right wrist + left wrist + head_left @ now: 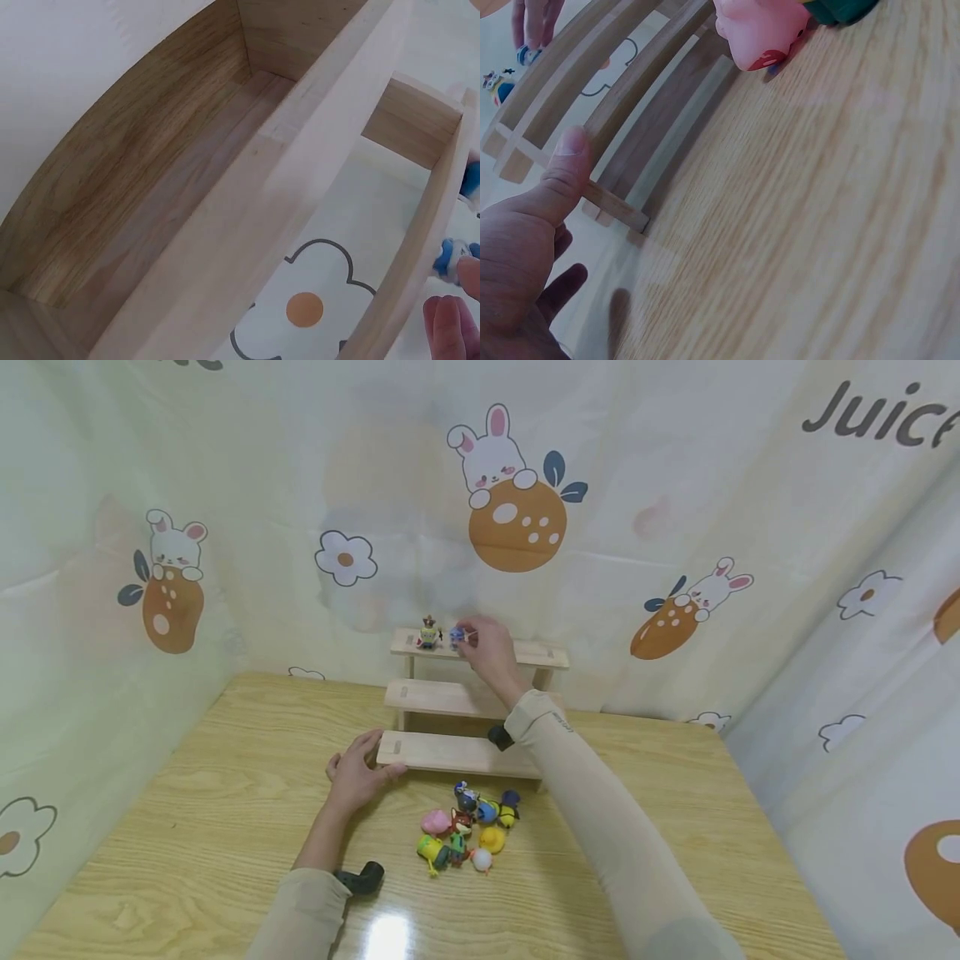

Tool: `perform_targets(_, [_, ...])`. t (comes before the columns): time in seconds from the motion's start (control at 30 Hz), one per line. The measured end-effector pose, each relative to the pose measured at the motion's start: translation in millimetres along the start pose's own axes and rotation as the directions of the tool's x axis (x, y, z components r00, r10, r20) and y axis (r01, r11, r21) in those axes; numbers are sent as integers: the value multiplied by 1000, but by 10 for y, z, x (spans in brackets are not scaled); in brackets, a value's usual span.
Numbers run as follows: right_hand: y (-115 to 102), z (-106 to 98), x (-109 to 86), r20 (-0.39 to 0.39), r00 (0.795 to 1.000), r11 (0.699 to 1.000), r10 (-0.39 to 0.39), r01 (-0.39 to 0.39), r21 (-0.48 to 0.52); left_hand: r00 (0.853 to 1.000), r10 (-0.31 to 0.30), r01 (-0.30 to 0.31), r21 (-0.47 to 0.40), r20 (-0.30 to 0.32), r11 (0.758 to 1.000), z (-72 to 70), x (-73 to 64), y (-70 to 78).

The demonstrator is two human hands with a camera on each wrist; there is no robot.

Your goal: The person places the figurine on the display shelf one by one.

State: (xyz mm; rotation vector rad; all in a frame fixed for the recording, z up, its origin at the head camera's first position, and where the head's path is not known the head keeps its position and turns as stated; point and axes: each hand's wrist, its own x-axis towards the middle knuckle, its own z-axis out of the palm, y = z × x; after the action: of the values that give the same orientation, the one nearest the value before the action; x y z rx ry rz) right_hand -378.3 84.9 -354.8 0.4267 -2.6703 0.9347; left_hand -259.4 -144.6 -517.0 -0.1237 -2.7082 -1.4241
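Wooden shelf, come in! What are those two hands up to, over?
Right hand pinching small blue figure at top tier, beside crowned figure. Left hand touching bottom tier's left end. Toy pile in front; nothing visibly blocking right hand.

blue figurine (456,636) partly hidden from me by the right hand (492,652), its details too small to make out, lettering (561,722) on the right cuff (532,713) unreadable, 2 sleeves (607,814) cut off by the head view's bottom edge, pink toy (756,34) cropped at the left wrist view's top
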Motion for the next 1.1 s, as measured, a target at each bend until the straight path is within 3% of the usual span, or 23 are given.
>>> perform_targets(0.33, [119,-223,-299,-19,1000,1000,-24,24,18,1000,-1,1,-1,17,1000,20,-23,46])
perform_targets(0.77, [292,-373,-1217,4,995,993,-95,94,71,1000,1,-2,17,24,1000,-26,-51,66])
perform_targets(0.9, [351,-360,-1506,50,992,993,-115,113,30,1000,4,-4,27,21,1000,-31,-56,62])
perform_targets(1.1, [515,-288,-1890,187,976,988,-109,127,-89,1000,10,-11,34,25,999,-21,-39,66])
